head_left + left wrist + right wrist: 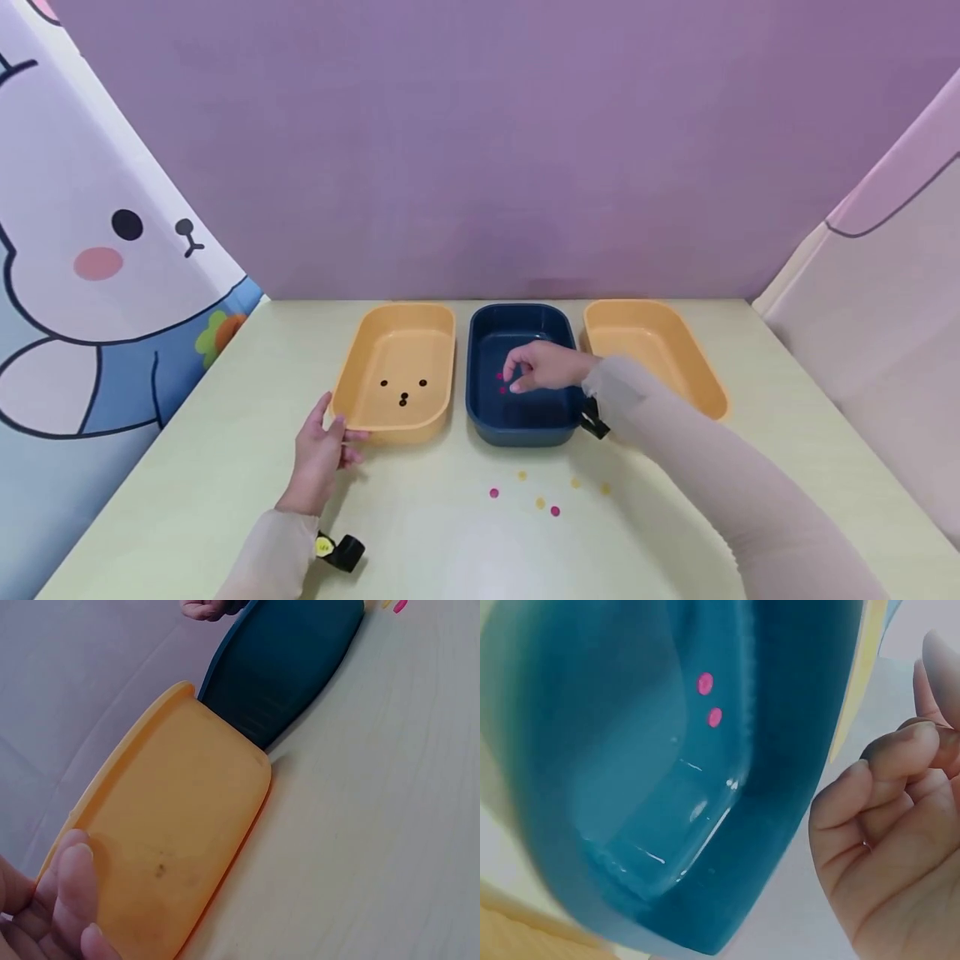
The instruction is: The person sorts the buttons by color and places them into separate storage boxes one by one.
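My left hand [318,458] rests at the near left corner of the left yellow tray [393,436], its fingers [75,885] touching the front wall. Inside that tray lie several black buttons [404,396]. Over the navy blue tray [521,436] hovers my right hand [551,367], thumb and index finger apart and the other fingers loosely bent, with nothing visible between them. Two pink buttons [705,683] lie on the blue tray's floor, also seen just beyond the right fingertips in the head view.
On the right stands another yellow tray [693,367], partly hidden by the right forearm. In front of the blue tray, several yellow buttons [540,503] and two pink ones [555,511] are scattered on the pale table [435,533]. A purple backdrop [480,167] rises behind.
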{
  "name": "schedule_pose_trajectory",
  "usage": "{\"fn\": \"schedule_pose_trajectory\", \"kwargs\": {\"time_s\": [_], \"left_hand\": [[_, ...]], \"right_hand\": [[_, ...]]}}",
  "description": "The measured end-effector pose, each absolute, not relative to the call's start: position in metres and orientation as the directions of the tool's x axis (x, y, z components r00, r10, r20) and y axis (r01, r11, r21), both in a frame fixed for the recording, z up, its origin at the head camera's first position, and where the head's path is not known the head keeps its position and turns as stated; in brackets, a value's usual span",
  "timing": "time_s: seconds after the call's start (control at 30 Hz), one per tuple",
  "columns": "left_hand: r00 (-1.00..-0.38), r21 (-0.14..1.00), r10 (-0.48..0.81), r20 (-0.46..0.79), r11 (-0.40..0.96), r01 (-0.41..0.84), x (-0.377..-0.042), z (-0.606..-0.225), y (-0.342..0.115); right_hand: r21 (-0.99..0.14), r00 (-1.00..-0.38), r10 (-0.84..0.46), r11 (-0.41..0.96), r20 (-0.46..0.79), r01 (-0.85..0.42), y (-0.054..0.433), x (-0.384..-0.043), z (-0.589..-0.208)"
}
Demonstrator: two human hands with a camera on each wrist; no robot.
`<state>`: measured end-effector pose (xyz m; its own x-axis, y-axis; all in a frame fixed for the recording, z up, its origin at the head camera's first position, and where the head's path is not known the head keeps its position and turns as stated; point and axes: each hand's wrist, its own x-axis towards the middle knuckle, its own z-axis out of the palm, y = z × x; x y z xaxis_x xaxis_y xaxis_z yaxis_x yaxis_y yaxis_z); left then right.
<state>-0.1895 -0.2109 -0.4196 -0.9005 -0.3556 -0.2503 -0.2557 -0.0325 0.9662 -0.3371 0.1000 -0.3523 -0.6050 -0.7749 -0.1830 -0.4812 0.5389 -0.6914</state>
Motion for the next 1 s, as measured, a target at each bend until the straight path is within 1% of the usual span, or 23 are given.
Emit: {"fn": "schedule_pose_trajectory", "kwargs": {"time_s": [0.27,0.6,0.7,0.8,0.93,1.0], "left_hand": [[-0.898,0.964,-0.359,-0.255,-0.022,-0.264,-0.188,-0.419,-0.210],[-0.902,0.966,-0.356,-0.246,-0.016,-0.257,-0.187,-0.419,-0.210],[-0.902,0.966,-0.356,-0.246,-0.014,-0.258,-0.188,-0.420,-0.210],[-0.902,0.966,-0.357,-0.245,-0.010,-0.258,-0.189,-0.422,-0.211],[-0.903,0.967,-0.354,-0.242,-0.009,-0.256,-0.190,-0.423,-0.212],[-0.905,0.967,-0.349,-0.242,-0.010,-0.255,-0.191,-0.423,-0.213]], "right_hand": [[-0.696,-0.583,-0.793,0.518,-0.175,-0.497,0.109,-0.313,-0.352],[-0.766,-0.538,-0.827,0.450,-0.163,-0.459,0.128,-0.292,-0.352],[-0.794,-0.535,-0.826,0.443,-0.179,-0.417,0.133,-0.285,-0.352],[-0.813,-0.517,-0.833,0.432,-0.195,-0.390,0.137,-0.279,-0.352],[-0.814,-0.485,-0.849,0.425,-0.208,-0.395,0.141,-0.272,-0.354],[-0.809,-0.479,-0.851,0.430,-0.216,-0.400,0.143,-0.270,-0.355]]}}
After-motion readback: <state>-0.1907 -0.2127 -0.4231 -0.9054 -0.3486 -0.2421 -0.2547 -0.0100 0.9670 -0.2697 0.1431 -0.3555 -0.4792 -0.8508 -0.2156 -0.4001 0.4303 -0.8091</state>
